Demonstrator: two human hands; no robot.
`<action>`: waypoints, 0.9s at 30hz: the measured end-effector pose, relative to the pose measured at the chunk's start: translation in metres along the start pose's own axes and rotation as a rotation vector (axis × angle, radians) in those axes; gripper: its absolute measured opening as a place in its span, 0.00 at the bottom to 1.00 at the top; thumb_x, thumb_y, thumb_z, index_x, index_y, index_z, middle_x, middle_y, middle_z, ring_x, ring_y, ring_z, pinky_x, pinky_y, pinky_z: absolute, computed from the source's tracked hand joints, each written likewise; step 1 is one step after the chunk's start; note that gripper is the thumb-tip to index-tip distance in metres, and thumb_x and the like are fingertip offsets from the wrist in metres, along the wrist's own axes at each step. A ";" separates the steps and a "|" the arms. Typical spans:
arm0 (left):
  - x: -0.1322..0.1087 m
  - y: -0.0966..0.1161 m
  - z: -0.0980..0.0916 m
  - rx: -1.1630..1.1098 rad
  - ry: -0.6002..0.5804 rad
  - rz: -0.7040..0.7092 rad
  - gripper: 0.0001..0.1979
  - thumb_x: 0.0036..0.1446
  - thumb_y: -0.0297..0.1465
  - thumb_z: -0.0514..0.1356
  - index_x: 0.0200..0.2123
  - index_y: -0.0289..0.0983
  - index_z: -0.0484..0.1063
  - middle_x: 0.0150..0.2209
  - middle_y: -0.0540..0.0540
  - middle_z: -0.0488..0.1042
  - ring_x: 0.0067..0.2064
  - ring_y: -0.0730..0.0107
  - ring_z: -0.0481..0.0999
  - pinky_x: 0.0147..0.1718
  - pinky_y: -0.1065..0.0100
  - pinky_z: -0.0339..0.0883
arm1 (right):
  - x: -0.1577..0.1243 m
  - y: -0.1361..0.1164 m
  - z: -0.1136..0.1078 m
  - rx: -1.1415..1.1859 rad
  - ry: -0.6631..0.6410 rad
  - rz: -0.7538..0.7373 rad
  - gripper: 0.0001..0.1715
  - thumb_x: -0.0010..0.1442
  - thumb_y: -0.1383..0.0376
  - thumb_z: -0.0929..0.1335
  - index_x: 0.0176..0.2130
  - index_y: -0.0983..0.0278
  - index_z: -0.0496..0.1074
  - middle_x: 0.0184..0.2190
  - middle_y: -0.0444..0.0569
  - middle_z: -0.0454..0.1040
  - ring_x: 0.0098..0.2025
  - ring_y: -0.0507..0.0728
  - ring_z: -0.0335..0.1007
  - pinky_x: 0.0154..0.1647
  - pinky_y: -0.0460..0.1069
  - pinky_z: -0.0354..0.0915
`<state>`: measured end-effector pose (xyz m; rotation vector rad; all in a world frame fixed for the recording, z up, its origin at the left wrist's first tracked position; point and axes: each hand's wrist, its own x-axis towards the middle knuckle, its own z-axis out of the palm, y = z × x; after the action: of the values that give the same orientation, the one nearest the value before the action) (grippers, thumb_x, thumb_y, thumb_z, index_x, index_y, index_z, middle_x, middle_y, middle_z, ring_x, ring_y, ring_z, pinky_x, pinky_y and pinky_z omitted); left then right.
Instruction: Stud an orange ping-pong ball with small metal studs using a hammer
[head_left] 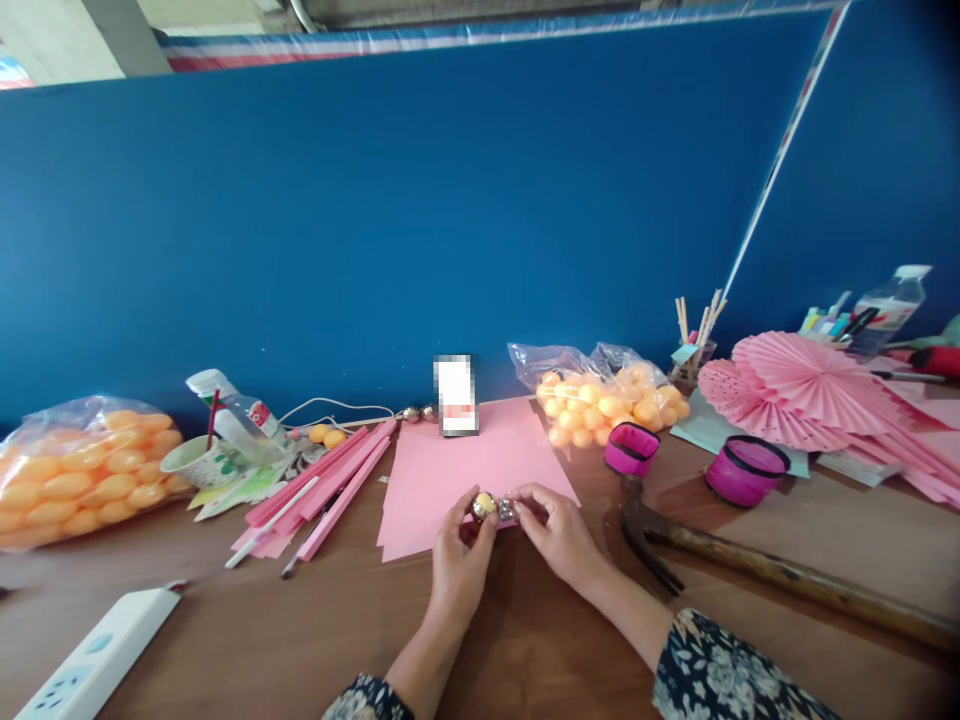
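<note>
The left hand (459,565), grip closed round a shiny ball (483,508), and the right hand (561,535), pinching a small silvery piece (505,510) beside it, hold what look like light, hard, slippery things, best taken by their sides, over the pink paper (480,463)

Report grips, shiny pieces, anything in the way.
Left grip holding round metallic-looking ball with yellow patch; right grip pinching small shiny silver piece. Pieces close together; contact unclear. Possible obstacle: dark metal hammer with brown wooden handle, beside right forearm.

Head cam, fwd & down, desk (255,640) close, blue panel (375,220) beyond
</note>
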<state>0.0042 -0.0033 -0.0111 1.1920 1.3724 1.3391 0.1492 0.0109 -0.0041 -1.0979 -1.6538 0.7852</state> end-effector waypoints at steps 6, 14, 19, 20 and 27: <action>0.000 0.000 -0.001 -0.003 0.001 0.008 0.26 0.44 0.38 0.61 0.48 0.36 0.66 0.42 0.42 0.72 0.35 0.68 0.73 0.38 0.65 0.67 | 0.000 0.000 0.000 0.011 0.007 0.013 0.05 0.55 0.66 0.62 0.34 0.62 0.66 0.30 0.46 0.72 0.33 0.53 0.70 0.35 0.47 0.66; 0.000 0.002 0.000 0.033 -0.012 -0.006 0.27 0.45 0.38 0.60 0.49 0.36 0.64 0.40 0.42 0.72 0.35 0.68 0.73 0.37 0.66 0.67 | 0.001 0.000 0.001 0.007 -0.007 0.016 0.05 0.56 0.66 0.62 0.32 0.63 0.66 0.29 0.44 0.72 0.31 0.52 0.69 0.33 0.45 0.65; 0.000 0.005 0.001 0.017 -0.016 -0.028 0.28 0.44 0.39 0.61 0.50 0.36 0.64 0.40 0.43 0.73 0.34 0.68 0.73 0.38 0.66 0.67 | 0.000 0.002 0.002 0.033 0.010 0.012 0.05 0.56 0.67 0.62 0.33 0.63 0.67 0.30 0.44 0.72 0.32 0.51 0.69 0.34 0.45 0.65; 0.000 0.006 0.001 0.013 -0.020 -0.032 0.28 0.44 0.39 0.61 0.50 0.36 0.64 0.40 0.42 0.73 0.35 0.67 0.73 0.38 0.65 0.67 | 0.000 0.002 0.003 0.040 0.015 0.012 0.05 0.56 0.67 0.62 0.33 0.63 0.67 0.30 0.44 0.72 0.32 0.51 0.69 0.34 0.45 0.64; 0.001 0.004 -0.001 0.081 -0.037 -0.038 0.29 0.46 0.39 0.59 0.51 0.36 0.62 0.42 0.43 0.72 0.37 0.66 0.73 0.41 0.63 0.66 | -0.002 0.004 0.005 0.017 0.052 0.014 0.05 0.55 0.68 0.62 0.32 0.63 0.67 0.29 0.44 0.72 0.32 0.52 0.68 0.34 0.45 0.63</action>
<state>0.0038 -0.0029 -0.0069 1.2321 1.4273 1.2398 0.1458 0.0110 -0.0100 -1.1100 -1.5956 0.7718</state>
